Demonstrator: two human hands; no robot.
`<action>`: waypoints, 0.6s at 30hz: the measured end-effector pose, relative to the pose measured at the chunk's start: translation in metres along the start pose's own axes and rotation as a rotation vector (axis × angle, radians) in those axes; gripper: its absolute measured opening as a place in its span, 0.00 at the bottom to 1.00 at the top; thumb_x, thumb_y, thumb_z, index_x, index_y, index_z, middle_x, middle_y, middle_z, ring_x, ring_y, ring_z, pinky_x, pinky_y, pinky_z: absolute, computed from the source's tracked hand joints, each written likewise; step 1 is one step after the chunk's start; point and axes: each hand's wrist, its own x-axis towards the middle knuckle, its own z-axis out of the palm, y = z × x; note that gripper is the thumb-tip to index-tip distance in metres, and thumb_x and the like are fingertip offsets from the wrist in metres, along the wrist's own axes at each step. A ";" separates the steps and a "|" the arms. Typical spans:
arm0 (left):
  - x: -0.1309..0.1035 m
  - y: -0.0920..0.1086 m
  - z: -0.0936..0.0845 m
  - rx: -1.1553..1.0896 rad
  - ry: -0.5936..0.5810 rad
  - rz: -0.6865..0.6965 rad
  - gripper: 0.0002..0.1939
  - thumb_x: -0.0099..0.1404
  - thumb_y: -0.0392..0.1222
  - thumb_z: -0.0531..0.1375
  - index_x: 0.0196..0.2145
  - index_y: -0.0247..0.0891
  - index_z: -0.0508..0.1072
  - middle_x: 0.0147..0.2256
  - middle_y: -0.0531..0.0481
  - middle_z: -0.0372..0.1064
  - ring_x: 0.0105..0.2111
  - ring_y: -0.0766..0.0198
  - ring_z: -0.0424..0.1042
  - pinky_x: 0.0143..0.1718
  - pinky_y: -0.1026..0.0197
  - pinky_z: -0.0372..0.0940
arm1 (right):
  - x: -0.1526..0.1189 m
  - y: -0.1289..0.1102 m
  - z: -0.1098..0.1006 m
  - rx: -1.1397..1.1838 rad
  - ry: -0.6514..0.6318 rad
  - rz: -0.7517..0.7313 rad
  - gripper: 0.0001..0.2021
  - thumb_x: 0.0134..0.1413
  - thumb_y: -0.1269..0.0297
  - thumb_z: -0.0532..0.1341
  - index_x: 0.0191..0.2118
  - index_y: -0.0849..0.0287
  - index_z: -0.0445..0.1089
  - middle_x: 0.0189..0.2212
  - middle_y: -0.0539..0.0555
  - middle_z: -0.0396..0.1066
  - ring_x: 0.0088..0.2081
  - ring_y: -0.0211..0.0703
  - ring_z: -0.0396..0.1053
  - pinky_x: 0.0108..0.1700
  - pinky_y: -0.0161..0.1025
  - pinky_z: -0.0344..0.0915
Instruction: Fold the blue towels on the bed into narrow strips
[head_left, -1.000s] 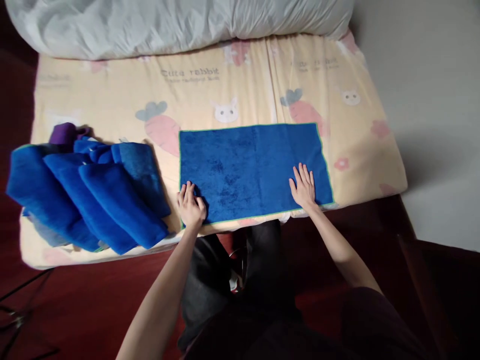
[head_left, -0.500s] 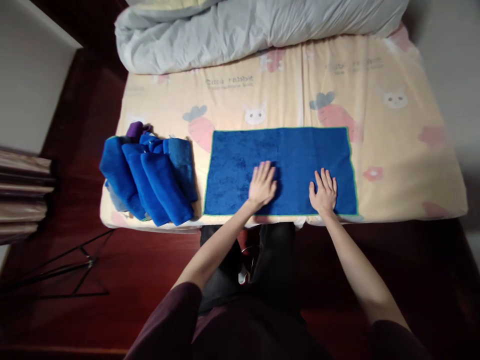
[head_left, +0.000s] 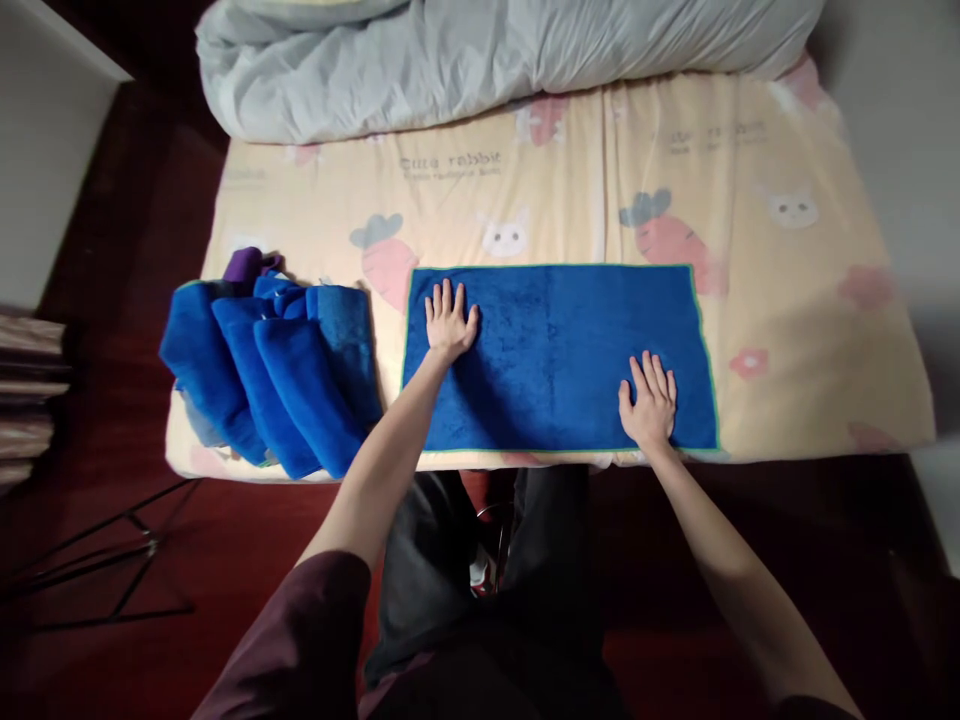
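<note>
1. Blue cloth is touched, it seems, by the straight, spread fingers of the left hand, near its far left corner. Nothing is gripped by them.
2. Fingers of the right hand are spread too, with nothing pinched. That hand is laid on the same cloth, close to the near side and toward the right end (how hard it is pressed cannot be told).
3. Under both hands, the cloth is spread out flat on the bed, with its long near side set along the bed's front. It is trimmed with a thin green edge, and a faint line can be seen down its middle.
4. By the look of it, smoothing is the step being done. For the next move, flat, gentle palms seem to be called for, so that no new wrinkles are made and the near side is not pulled off the bed.
5. To the left, a heap of blue cloths is piled up, with something purple at its back. It is partly covered by the left forearm.
6. Farther away, a pale quilt is bunched across the bed.
</note>
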 end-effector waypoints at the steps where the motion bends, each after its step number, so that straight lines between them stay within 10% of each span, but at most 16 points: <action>1: 0.004 0.005 0.000 0.006 0.004 0.007 0.37 0.77 0.56 0.45 0.76 0.33 0.53 0.77 0.40 0.42 0.78 0.45 0.32 0.75 0.32 0.31 | 0.000 0.000 0.000 -0.002 0.001 -0.001 0.30 0.69 0.61 0.49 0.73 0.56 0.61 0.73 0.60 0.57 0.75 0.56 0.53 0.75 0.65 0.49; 9: 0.000 0.087 0.052 -0.083 -0.090 0.477 0.36 0.77 0.62 0.46 0.73 0.41 0.61 0.77 0.44 0.42 0.78 0.45 0.31 0.75 0.33 0.27 | 0.000 0.002 0.000 -0.008 0.014 -0.005 0.30 0.69 0.60 0.49 0.73 0.55 0.61 0.73 0.59 0.57 0.75 0.56 0.54 0.74 0.66 0.50; 18: 0.036 -0.074 -0.046 0.059 -0.035 -0.105 0.39 0.77 0.58 0.46 0.75 0.30 0.53 0.77 0.36 0.41 0.77 0.43 0.32 0.73 0.28 0.28 | 0.000 0.001 0.001 -0.030 -0.007 0.003 0.32 0.68 0.62 0.49 0.75 0.55 0.58 0.74 0.59 0.56 0.75 0.57 0.53 0.74 0.65 0.51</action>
